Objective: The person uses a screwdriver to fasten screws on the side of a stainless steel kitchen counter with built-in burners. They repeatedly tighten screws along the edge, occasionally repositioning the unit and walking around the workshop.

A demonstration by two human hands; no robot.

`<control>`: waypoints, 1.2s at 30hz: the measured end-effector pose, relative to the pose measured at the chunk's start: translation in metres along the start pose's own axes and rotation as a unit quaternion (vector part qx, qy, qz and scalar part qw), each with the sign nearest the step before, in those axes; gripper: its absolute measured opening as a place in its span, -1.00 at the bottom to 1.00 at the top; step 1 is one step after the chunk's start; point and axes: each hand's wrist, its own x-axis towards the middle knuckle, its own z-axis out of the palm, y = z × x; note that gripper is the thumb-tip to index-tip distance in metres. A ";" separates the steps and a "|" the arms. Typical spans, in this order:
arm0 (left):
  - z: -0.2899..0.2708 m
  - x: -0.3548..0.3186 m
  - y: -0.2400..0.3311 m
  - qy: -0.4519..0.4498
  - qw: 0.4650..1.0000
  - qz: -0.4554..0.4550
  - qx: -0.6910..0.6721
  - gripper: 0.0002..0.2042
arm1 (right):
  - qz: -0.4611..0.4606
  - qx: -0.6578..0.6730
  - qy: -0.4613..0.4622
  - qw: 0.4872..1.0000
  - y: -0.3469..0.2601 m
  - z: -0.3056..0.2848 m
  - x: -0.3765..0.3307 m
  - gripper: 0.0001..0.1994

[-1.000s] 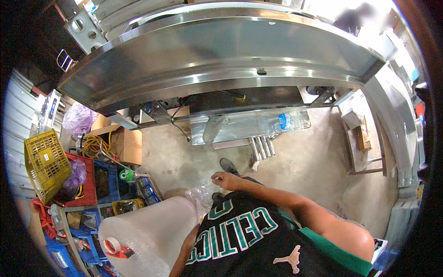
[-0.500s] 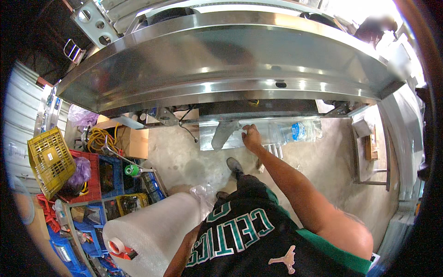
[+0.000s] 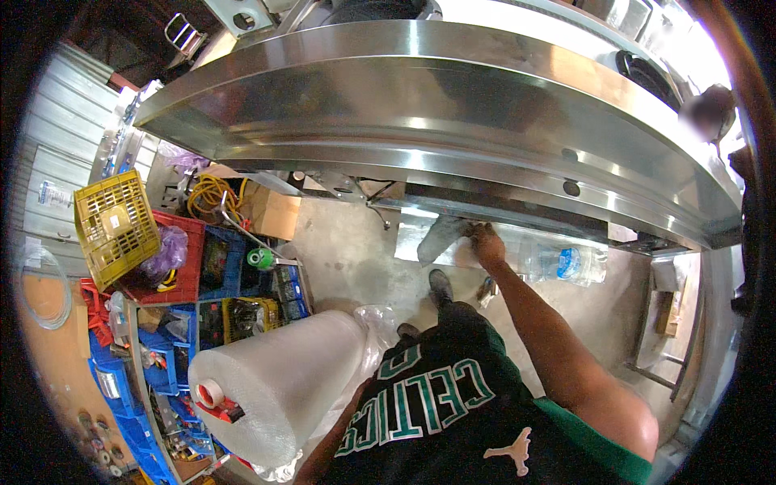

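My right arm reaches forward and down to a shiny metal shelf (image 3: 525, 246) under a long stainless steel counter (image 3: 453, 105). There my right hand (image 3: 487, 246) is closed, its fingertips turned inward. What it holds, if anything, is too small to make out. Just left of the fingers lies a limp grey piece that looks like cloth (image 3: 441, 239). On the same shelf, right of my hand, a large clear plastic bottle (image 3: 571, 263) with a blue label lies on its side. Only part of my left forearm shows at the lower edge; the left hand is out of sight.
A big roll of bubble wrap (image 3: 279, 388) lies on the left near my legs. Beyond it are blue bins (image 3: 166, 347), a yellow crate (image 3: 117, 226), a cardboard box (image 3: 272, 212) and a coiled yellow hose (image 3: 212, 196). A low metal-framed stand (image 3: 667, 323) is at the right.
The view has swung, so the scene sits further right and slightly lower. My right hand stays at the shelf beside the grey piece, its fingers now closer to it.
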 end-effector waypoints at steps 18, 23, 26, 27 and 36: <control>-0.040 -0.017 -0.075 -0.003 1.000 -0.028 0.014 -0.61 | 0.154 0.393 0.113 0.900 0.017 0.016 -0.008 -0.75; -0.044 -0.014 -0.078 -0.004 0.999 -0.018 0.034 -0.61 | 0.105 0.643 0.082 0.754 0.050 0.035 -0.010 -0.84; -0.045 -0.011 -0.079 -0.002 0.999 -0.004 0.045 -0.62 | 0.201 0.689 0.024 0.696 0.050 0.033 -0.007 -0.86; -0.045 -0.011 -0.079 -0.001 0.999 -0.002 0.049 -0.62 | 0.302 0.714 0.007 0.632 0.046 0.028 -0.006 -0.85; -0.031 0.006 -0.067 0.014 0.997 0.017 0.072 -0.63 | 0.118 0.024 0.001 0.993 -0.022 -0.006 -0.008 -0.75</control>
